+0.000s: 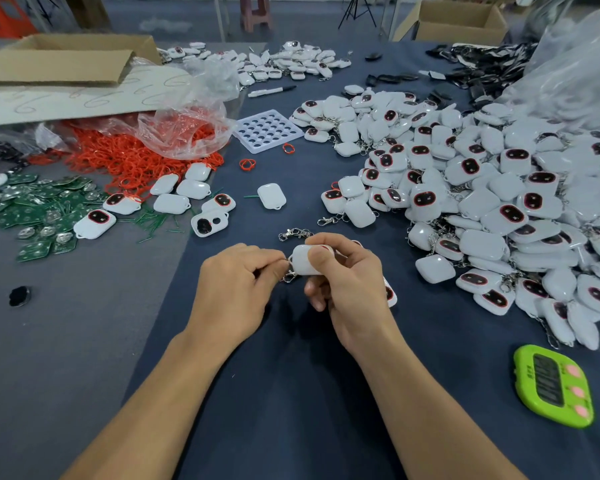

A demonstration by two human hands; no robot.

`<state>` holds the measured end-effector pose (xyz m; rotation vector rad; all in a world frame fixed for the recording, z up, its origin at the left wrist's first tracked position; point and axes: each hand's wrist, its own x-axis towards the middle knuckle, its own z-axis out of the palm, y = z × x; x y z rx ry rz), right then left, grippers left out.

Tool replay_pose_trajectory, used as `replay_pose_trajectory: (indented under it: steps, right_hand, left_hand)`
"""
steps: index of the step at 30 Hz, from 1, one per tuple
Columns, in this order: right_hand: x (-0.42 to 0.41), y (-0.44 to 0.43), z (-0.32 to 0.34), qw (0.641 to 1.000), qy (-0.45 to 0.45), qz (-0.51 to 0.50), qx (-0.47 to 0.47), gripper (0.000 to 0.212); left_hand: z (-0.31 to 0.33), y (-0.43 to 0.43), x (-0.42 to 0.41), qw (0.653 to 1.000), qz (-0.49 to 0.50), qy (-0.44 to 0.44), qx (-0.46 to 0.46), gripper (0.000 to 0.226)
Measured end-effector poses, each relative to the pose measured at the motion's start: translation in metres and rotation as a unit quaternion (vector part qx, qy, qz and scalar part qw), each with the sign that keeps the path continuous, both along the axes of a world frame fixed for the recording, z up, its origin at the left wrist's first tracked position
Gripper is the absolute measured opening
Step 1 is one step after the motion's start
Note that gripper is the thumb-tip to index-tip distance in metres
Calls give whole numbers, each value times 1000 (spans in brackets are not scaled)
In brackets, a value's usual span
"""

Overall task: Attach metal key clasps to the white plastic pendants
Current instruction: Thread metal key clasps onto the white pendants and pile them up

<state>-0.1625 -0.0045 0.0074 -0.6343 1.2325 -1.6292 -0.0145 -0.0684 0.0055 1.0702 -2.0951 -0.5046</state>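
My right hand (347,282) grips a white plastic pendant (302,263) above the dark blue table, thumb across its top. My left hand (238,285) pinches a metal key clasp (289,276) at the pendant's left end, where clasp and pendant touch. A second pendant (390,292) peeks out behind my right hand. A loose metal clasp (295,233) lies on the cloth just beyond my hands. Several pendants without clasps (187,192) lie to the left, and one lone pendant (272,196) sits in the middle.
A big heap of pendants with clasps (482,188) fills the right. Red rings (136,157) under a plastic bag, green circuit boards (39,209), a white hole tray (266,130), a marker pen (271,91), cardboard boxes (66,57) and a green timer (555,386) surround the work spot.
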Motion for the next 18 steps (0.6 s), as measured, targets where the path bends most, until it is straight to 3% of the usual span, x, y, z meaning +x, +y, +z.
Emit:
replay_pose_trajectory:
  steps: [2, 4, 5, 7, 9, 11, 13, 18]
  right_hand:
    - [0, 1, -1, 1000, 21, -9, 6, 15]
    - [0, 1, 0, 1000, 17, -8, 7, 15]
    - [0, 1, 0, 1000, 6, -3, 5, 16]
    - [-1, 1, 2, 1000, -20, 13, 3, 18]
    - [-2, 0, 3, 999, -32, 24, 7, 20]
    - [-2, 0, 3, 999, -33, 30, 10, 21]
    - [-2, 0, 3, 999, -41, 31, 10, 20]
    - [-3, -2, 3, 997, -73, 33, 8, 18]
  left_hand:
    - [-1, 1, 0, 994, -3, -59, -96, 14]
    - [-3, 2, 2, 990, 1, -67, -124, 12]
    - [-3, 3, 2, 994, 3, -47, -96, 11]
    - [0, 7, 0, 997, 11, 57, 47, 11]
    - [3, 11, -6, 975, 15, 144, 170, 16]
    - [3, 12, -8, 965, -3, 144, 217, 26]
    - [3, 11, -10, 960, -20, 144, 238, 23]
    - [3, 7, -9, 922, -37, 239, 302, 12]
